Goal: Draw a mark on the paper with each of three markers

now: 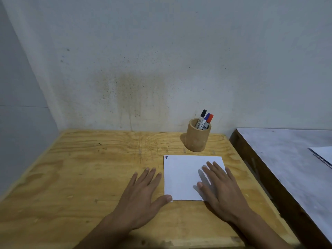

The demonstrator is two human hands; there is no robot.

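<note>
A white sheet of paper lies on the wooden table, right of centre. Three short marks, red, blue and black, sit in its far left corner. Behind the paper stands a round wooden cup holding three capped markers: black, blue and red. My left hand lies flat on the table beside the paper's left edge, its thumb touching the near left corner. My right hand rests flat on the paper's right part, fingers spread. Neither hand holds anything.
A stained grey wall rises right behind the table. To the right stands a second surface with a pale grey top and dark wooden edge, carrying a white sheet at the far right. A narrow gap separates the two tables.
</note>
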